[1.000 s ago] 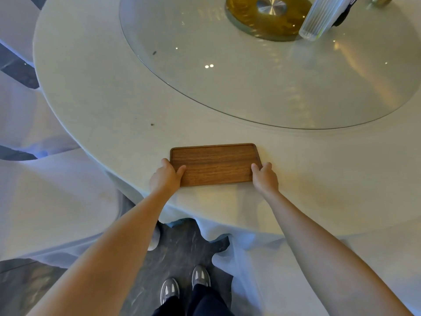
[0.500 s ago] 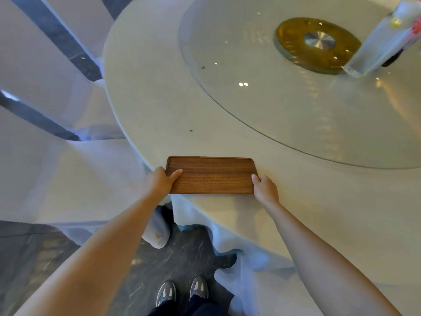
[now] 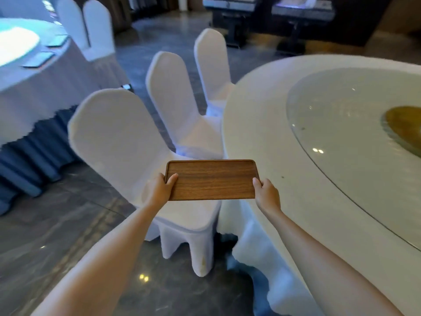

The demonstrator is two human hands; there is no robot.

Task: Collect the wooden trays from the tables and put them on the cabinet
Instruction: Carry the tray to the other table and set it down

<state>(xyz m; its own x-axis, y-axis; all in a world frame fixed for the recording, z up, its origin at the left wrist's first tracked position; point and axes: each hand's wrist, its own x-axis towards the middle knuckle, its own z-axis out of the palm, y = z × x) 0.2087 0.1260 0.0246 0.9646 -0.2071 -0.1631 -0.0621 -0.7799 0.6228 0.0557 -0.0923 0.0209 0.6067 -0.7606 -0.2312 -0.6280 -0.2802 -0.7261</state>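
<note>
Head-camera view: the wooden tray [image 3: 211, 180] is off the desk and held level in the air, with one short end in each hand. The left hand [image 3: 159, 190] grasps the end at 9 o'clock, thumb over the rim; the right hand [image 3: 266, 193] pinches the end at 3 o'clock, thumb on top as well. The tray's long axis runs 9 to 3 across the person's front, so both hands are equally close to it and neither leads.

It hangs just past the rim of the round desk [image 3: 262, 124], which spreads from 1 to 4 o'clock under its white cloth, with a glass turntable [image 3: 346, 133] toward the middle. Directly below and behind the tray is a white-covered chair [image 3: 118, 142], and two more stand in a row toward 12 o'clock along the desk's edge. I judge these to be the main obstacles to any carry toward 11 or 12 o'clock.

At 10 o'clock a second clothed desk [image 3: 34, 71] carries flat dark rectangles that may be more trays, though they are too blurred to be sure. Dark furniture [image 3: 230, 10] lines the far wall at 12 to 1 o'clock; whether any of it is the cabinet I cannot tell.
</note>
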